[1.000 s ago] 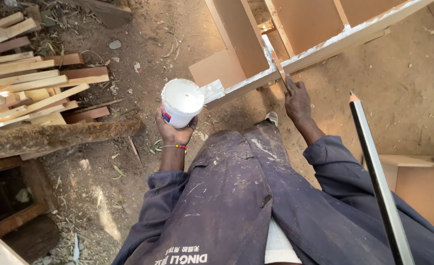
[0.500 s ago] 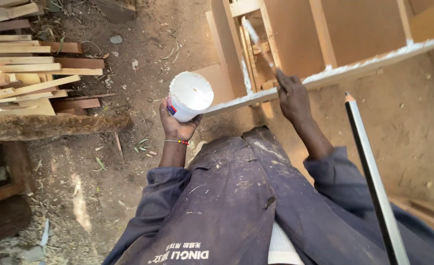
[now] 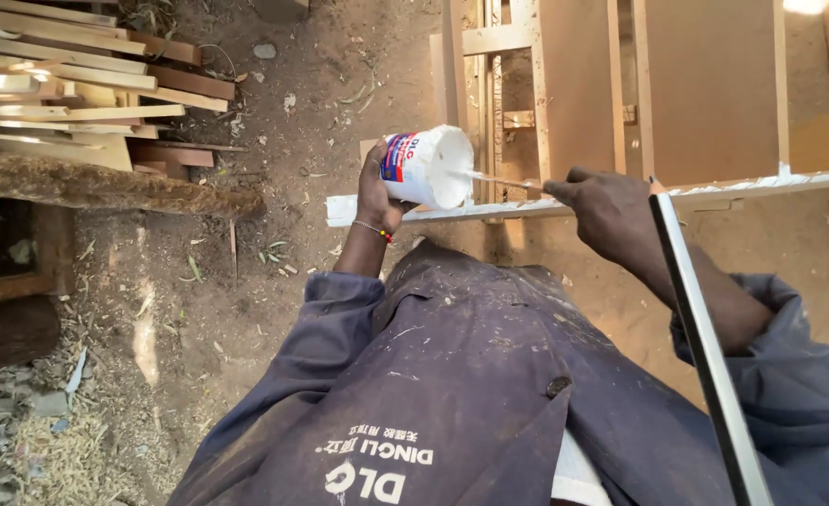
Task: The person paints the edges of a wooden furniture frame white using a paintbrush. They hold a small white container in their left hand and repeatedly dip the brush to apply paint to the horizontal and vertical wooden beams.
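Clearly, the white plastic tub (image 3: 425,167) looks light and a little soft in its wall, so a firm squeeze would probably bend it. It seems to hold white paste, and this makes its rim and outside likely slippery. The best place to take it is around the body, below the rim, and the left hand (image 3: 374,192) does this: its fingers are closed around the lower part of the tub, which is tilted with its open mouth toward the right.

The right hand (image 3: 606,208) is closed around a thin stick (image 3: 497,179), held near its back end. The stick looks stiff and light; its white-coated tip reaches into the mouth of the tub.

Both hands are near each other, with only the stick between them. They are held above the long edge of a wooden board (image 3: 574,204), which is smeared white along its length and belongs to a wooden frame (image 3: 695,94) standing on the dirt ground (image 3: 274,187). A pile of wooden strips (image 3: 67,94) lies well apart, to the left.
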